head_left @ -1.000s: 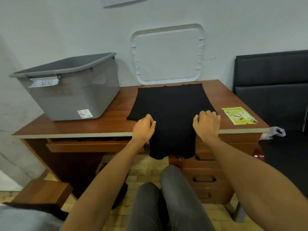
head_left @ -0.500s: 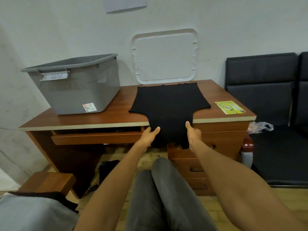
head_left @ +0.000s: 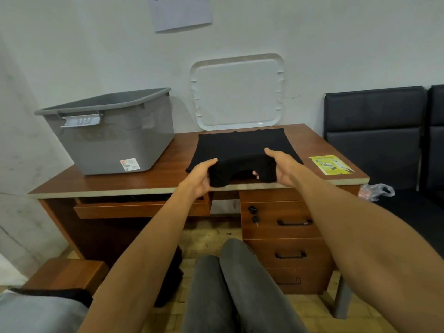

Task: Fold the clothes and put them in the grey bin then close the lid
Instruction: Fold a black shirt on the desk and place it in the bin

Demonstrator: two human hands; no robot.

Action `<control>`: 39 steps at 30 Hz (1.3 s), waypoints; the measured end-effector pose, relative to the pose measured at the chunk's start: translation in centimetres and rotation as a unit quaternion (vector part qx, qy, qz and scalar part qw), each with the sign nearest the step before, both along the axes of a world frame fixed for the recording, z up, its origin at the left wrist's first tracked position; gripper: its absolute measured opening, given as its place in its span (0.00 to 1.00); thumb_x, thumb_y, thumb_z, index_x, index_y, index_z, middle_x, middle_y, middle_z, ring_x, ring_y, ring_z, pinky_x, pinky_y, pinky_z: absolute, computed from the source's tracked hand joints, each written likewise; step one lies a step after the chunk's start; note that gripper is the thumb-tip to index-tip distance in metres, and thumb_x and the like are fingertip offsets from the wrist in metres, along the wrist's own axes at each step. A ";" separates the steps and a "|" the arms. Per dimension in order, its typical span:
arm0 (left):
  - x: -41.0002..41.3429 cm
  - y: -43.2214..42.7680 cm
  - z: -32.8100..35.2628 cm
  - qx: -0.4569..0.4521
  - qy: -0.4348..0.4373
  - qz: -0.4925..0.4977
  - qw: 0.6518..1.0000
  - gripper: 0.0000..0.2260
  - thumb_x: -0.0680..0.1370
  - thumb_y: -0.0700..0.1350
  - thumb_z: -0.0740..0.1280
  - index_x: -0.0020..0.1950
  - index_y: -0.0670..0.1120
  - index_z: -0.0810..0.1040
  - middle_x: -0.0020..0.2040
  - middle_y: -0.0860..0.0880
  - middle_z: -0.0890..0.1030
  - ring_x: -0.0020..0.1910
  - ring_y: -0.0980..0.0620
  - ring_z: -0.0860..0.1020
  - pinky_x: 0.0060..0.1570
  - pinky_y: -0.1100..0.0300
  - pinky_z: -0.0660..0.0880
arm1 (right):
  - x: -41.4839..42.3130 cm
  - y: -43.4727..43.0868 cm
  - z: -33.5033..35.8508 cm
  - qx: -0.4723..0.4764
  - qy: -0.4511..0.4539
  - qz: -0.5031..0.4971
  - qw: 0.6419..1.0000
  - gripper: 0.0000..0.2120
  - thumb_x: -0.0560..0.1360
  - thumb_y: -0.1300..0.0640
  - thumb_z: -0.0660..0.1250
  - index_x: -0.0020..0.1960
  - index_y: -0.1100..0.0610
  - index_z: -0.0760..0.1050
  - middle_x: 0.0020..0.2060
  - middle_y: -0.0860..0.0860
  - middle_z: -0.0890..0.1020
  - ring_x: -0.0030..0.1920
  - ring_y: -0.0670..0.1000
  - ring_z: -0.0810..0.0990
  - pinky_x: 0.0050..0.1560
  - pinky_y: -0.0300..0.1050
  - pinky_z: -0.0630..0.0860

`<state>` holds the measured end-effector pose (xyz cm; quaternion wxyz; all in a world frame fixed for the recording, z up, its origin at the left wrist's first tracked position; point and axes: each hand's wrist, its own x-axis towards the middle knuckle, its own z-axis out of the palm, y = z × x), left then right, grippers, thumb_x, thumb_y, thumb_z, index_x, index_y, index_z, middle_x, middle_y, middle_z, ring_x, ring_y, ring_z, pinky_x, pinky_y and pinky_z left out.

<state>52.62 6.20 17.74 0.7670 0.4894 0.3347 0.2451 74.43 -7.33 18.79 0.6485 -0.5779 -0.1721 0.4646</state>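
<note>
Black garment [head_left: 242,145] spread across the middle of the desk [head_left: 153,181], far part flat on the wood, near end raised and bunched just above the front edge. Midway through a fold, by the look of it: near end picked up but not yet laid over the rest. Nothing to be seen inside the grey bin [head_left: 115,145], which stands open at the left of the desktop, near the cloth but not touching it. Most of its interior hidden behind the front wall, so cannot say for sure. White lid [head_left: 236,92] off, propped upright against the wall behind the garment. Left to do, judging from this: finishing the fold, carrying the bundle across into the bin, then fetching the lid and pressing it on. Possibly more clothing in the grey and black heap [head_left: 36,313] at lower left, though too cropped to tell.

Left hand [head_left: 201,174] gripping the near left corner of the lifted end, thumb on top, fingers curled beneath the fabric. Right hand [head_left: 280,168] gripping the near right corner likewise, thumb stretched along the top, fingertips peeping out under the cloth. Both closed on fabric, neither spread wide, with the cloth sagging in an arch between them. Off to the right on the wood, a yellow leaflet [head_left: 330,164], just beside the garment and touched by neither hand.
</note>
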 end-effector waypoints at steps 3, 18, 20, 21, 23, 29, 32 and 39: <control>1.4 1.2 1.1 0.005 -0.009 0.042 0.999 0.16 0.82 0.44 0.68 0.69 0.47 0.72 0.65 0.43 0.77 0.63 0.41 0.79 0.57 0.44 0.81 | 1.0 0.6 2.0 0.015 0.002 -0.001 1.000 0.17 0.80 0.56 0.70 0.66 0.59 0.72 0.59 0.60 0.79 0.47 0.55 0.82 0.36 0.47 0.82; 11.2 11.2 4.2 0.014 -0.019 0.182 0.983 0.14 0.78 0.35 0.72 0.62 0.38 0.78 0.61 0.39 0.79 0.58 0.40 0.81 0.48 0.42 0.84 | 8.1 10.4 3.7 0.064 0.113 -0.159 0.979 0.19 0.75 0.74 0.68 0.64 0.63 0.74 0.60 0.65 0.72 0.55 0.65 0.80 0.33 0.48 0.83; 12.3 12.7 4.3 0.009 -0.024 0.180 0.983 0.13 0.77 0.34 0.72 0.62 0.38 0.78 0.61 0.38 0.80 0.58 0.39 0.81 0.47 0.41 0.84 | 9.2 11.5 3.5 0.072 0.132 -0.161 0.975 0.19 0.76 0.73 0.68 0.65 0.63 0.72 0.61 0.65 0.72 0.55 0.66 0.80 0.34 0.49 0.84; 12.7 13.3 4.3 0.002 -0.025 0.179 0.984 0.14 0.77 0.34 0.72 0.62 0.37 0.77 0.60 0.38 0.80 0.58 0.38 0.81 0.46 0.41 0.84 | 9.6 12.0 3.5 0.072 0.146 -0.161 0.973 0.19 0.76 0.73 0.68 0.65 0.62 0.72 0.60 0.65 0.72 0.55 0.66 0.80 0.35 0.50 0.84; 13.6 14.5 4.2 -0.015 -0.026 0.182 0.983 0.16 0.77 0.32 0.72 0.63 0.36 0.75 0.61 0.37 0.79 0.58 0.36 0.80 0.41 0.42 0.85 | 10.4 13.0 3.3 0.064 0.188 -0.164 0.966 0.17 0.77 0.72 0.68 0.63 0.62 0.73 0.58 0.66 0.73 0.55 0.66 0.80 0.37 0.51 0.85; 16.0 17.9 1.9 -0.090 -0.024 0.197 0.976 0.22 0.77 0.29 0.69 0.69 0.39 0.71 0.64 0.33 0.76 0.57 0.32 0.81 0.39 0.41 0.84 | 12.3 15.9 2.6 0.007 0.274 -0.169 0.947 0.06 0.77 0.70 0.70 0.50 0.65 0.74 0.49 0.66 0.77 0.56 0.64 0.81 0.52 0.48 0.84; 17.1 18.3 0.6 -0.130 -0.057 0.203 0.969 0.19 0.80 0.33 0.66 0.71 0.40 0.70 0.62 0.30 0.77 0.57 0.32 0.81 0.50 0.42 0.84 | 12.6 17.5 0.9 0.030 0.257 -0.196 0.946 0.13 0.77 0.70 0.70 0.60 0.63 0.75 0.50 0.66 0.76 0.52 0.64 0.81 0.49 0.53 0.85; 18.9 19.5 -1.4 -0.040 -0.084 0.205 0.974 0.24 0.85 0.42 0.63 0.81 0.47 0.64 0.77 0.41 0.69 0.73 0.40 0.72 0.70 0.46 0.73 | 12.6 18.8 -1.8 0.097 0.156 -0.180 0.966 0.24 0.79 0.71 0.66 0.73 0.60 0.69 0.62 0.59 0.77 0.51 0.60 0.84 0.55 0.56 0.84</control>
